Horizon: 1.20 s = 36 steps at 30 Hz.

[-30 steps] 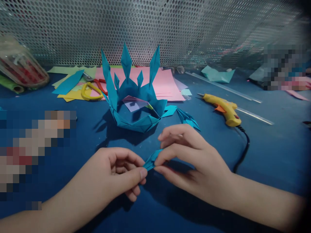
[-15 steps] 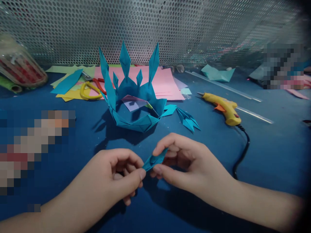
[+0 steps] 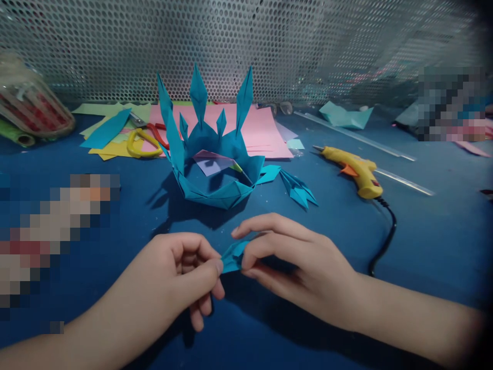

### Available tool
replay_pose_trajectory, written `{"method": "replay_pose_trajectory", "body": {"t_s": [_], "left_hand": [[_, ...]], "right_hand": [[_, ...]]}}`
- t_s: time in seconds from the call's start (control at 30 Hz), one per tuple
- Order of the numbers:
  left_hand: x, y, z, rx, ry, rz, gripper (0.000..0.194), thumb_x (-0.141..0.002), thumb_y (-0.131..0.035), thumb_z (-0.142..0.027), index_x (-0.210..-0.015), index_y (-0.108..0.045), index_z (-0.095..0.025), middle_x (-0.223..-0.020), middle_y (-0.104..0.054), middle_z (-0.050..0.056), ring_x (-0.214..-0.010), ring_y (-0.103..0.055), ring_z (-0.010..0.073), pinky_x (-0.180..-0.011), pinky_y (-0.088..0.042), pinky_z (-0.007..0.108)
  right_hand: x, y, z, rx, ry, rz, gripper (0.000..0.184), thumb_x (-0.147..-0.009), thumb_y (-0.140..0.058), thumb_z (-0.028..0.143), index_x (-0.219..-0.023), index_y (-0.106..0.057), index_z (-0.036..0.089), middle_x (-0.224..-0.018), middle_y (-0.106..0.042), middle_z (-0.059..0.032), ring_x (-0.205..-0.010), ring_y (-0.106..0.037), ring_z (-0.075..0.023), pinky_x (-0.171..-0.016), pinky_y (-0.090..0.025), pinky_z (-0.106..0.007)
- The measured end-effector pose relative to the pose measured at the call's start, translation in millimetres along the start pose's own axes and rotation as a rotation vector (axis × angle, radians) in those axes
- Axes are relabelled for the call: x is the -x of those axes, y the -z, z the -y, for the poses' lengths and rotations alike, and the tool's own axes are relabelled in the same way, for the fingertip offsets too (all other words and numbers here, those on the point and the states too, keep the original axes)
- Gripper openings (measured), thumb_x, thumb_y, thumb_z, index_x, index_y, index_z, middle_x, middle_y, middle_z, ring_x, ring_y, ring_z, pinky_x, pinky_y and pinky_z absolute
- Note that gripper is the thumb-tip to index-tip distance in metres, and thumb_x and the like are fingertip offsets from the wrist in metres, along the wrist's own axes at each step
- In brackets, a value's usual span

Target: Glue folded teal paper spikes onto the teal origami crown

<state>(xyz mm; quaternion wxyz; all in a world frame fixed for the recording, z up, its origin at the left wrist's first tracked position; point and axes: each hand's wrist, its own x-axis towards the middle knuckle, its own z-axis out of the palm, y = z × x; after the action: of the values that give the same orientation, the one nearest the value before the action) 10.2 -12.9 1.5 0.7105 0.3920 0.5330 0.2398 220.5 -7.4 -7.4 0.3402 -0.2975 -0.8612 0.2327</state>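
Between my two hands is a small folded blue paper piece, held above the blue table. My left hand pinches its left end between thumb and fingers. My right hand grips the other end with thumb and a finger, the index finger raised over it; part of the paper is hidden there. Just beyond stands a blue folded-paper crown with tall pointed spikes. To the crown's right lie a small blue paper scrap and a folded blue paper piece with split points.
A yellow glue gun with a black cord lies right, near clear sticks. Scissors rest on coloured paper sheets behind the crown. A jar stands far left; a perforated metal panel closes the back.
My right hand has shifted its grip, lifting the index finger and closing another finger with the thumb on the paper. The piece has turned and moved slightly left with my left hand.
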Motion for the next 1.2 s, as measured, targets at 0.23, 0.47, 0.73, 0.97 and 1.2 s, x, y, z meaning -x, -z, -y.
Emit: {"method": "replay_pose_trajectory", "body": {"t_s": [0.23, 0.47, 0.73, 0.97, 1.2], "left_hand": [[1, -1.9, 2, 0.005, 0.017, -0.004, 0.01, -0.061, -0.069, -0.013, -0.054, -0.063, -0.019, -0.045, -0.065, -0.005, -0.034, -0.051, 0.0075, -0.031, -0.041, 0.013], [1, -0.1, 1, 0.022, 0.052, 0.018, 0.012, -0.059, -0.07, -0.012, -0.052, -0.063, -0.019, -0.045, -0.066, -0.005, -0.033, -0.051, 0.0069, -0.031, -0.041, 0.012], [2, -3.5, 1, 0.051, 0.129, 0.046, 0.017, -0.063, -0.072, -0.02, -0.049, -0.064, -0.018, -0.04, -0.062, -0.003, -0.028, -0.049, 0.0049, -0.03, -0.036, 0.011], [3, -1.8, 5, 0.07, 0.161, 0.021, 0.016, -0.063, -0.071, -0.022, -0.05, -0.063, -0.018, -0.04, -0.062, -0.004, -0.027, -0.047, 0.0043, -0.029, -0.035, 0.01], [5, -4.8, 6, 0.054, 0.037, -0.029, 0.009, -0.056, -0.067, -0.012, -0.052, -0.063, -0.019, -0.043, -0.063, -0.006, -0.032, -0.049, 0.0062, -0.028, -0.041, 0.011]], "right_hand": [[6, -5, 1, 0.085, 0.042, -0.004, 0.007, -0.091, -0.059, 0.014, -0.09, -0.061, 0.021, -0.116, -0.064, -0.0093, -0.092, -0.07, -0.0118, -0.082, -0.059, -0.019], [4, 0, 4, 0.236, 0.107, -0.076, 0.007, -0.094, -0.06, 0.018, -0.094, -0.064, 0.024, -0.106, -0.072, -0.0048, -0.093, -0.072, -0.0122, -0.084, -0.059, -0.02], [8, -5, 6, 0.238, 0.185, -0.19, 0.031, -0.081, -0.067, 0.007, -0.106, -0.059, 0.025, -0.093, -0.076, -0.0008, -0.085, -0.073, -0.0148, -0.086, -0.06, -0.026], [10, -5, 8, 0.288, 0.174, -0.212, 0.022, -0.082, -0.073, 0.012, -0.094, -0.063, 0.028, -0.083, -0.07, 0.0001, -0.076, -0.068, -0.0136, -0.083, -0.061, -0.028], [1, -3, 10, 0.018, -0.038, -0.168, 0.008, -0.079, -0.077, 0.015, -0.076, -0.071, 0.019, -0.107, -0.063, -0.0081, -0.099, -0.068, -0.0115, -0.087, -0.058, -0.019]]}}
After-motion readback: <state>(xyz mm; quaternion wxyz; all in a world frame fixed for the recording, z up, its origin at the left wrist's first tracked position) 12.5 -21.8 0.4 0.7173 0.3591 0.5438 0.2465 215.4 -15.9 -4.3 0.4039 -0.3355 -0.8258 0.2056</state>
